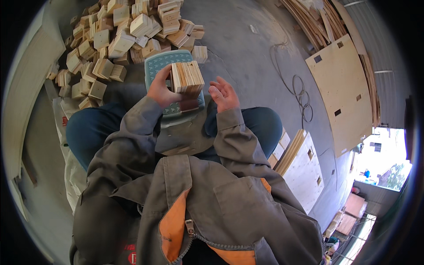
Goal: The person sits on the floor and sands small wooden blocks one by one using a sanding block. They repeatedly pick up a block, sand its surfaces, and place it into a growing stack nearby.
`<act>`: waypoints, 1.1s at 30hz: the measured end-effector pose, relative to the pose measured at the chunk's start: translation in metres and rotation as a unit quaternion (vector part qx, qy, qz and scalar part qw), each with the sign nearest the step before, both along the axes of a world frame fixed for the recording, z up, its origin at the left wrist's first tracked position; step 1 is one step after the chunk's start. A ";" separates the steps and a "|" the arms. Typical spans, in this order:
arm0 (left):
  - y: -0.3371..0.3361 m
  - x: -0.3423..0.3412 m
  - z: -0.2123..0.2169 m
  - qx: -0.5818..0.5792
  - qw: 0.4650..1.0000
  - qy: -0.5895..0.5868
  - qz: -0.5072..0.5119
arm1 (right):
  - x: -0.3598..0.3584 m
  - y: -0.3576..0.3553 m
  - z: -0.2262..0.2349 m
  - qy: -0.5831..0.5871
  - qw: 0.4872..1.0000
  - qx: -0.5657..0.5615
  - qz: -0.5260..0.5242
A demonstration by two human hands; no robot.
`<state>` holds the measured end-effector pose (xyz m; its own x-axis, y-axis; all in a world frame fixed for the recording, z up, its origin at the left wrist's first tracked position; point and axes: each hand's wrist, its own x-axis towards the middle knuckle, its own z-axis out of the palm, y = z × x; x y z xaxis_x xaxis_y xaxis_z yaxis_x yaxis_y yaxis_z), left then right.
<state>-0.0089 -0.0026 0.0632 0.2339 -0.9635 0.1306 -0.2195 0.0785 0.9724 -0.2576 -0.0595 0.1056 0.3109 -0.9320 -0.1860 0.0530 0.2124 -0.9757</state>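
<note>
My left hand [162,89] grips a wooden block [187,76] that looks like several small plywood pieces stacked face to face, with their layered edges showing. The thumb lies along its near side, and some fingers are hidden behind it. Below the block is a pale green plastic stool [154,62] with a patterned top, between my knees. A reddish-brown patch [189,105] shows under the block; I cannot tell what it is. Just right of the block, apart from it, my right hand [224,94] is raised with its fingers loosely bent and apart, holding nothing.
A large heap of similar wooden blocks [123,42] lies beyond the stool, toward the left. On the right, big plywood sheets with square holes [342,84] lean in a stack. A cable [301,95] coils on the floor, and more boards [304,170] stand beside my right knee.
</note>
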 end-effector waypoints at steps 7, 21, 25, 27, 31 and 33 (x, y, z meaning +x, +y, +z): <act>0.013 -0.023 0.024 -0.003 0.997 0.075 -0.025 | -0.014 0.015 -0.008 0.038 0.998 -0.008 0.046; 0.035 -0.038 0.066 0.098 0.920 0.305 -0.225 | -0.030 0.025 0.018 -0.023 0.988 -0.048 0.145; 0.033 -0.037 0.059 0.080 0.900 0.345 -0.253 | -0.028 0.022 0.023 -0.015 0.978 -0.057 0.201; 0.035 -0.035 0.059 0.098 0.894 0.356 -0.254 | -0.024 0.024 0.021 0.017 0.981 -0.060 0.183; 0.039 -0.038 0.059 0.104 0.889 0.373 -0.244 | -0.022 0.030 0.026 0.055 0.991 -0.045 0.115; 0.043 -0.042 0.062 0.110 0.879 0.401 -0.233 | -0.021 0.029 0.024 0.016 0.997 -0.029 0.068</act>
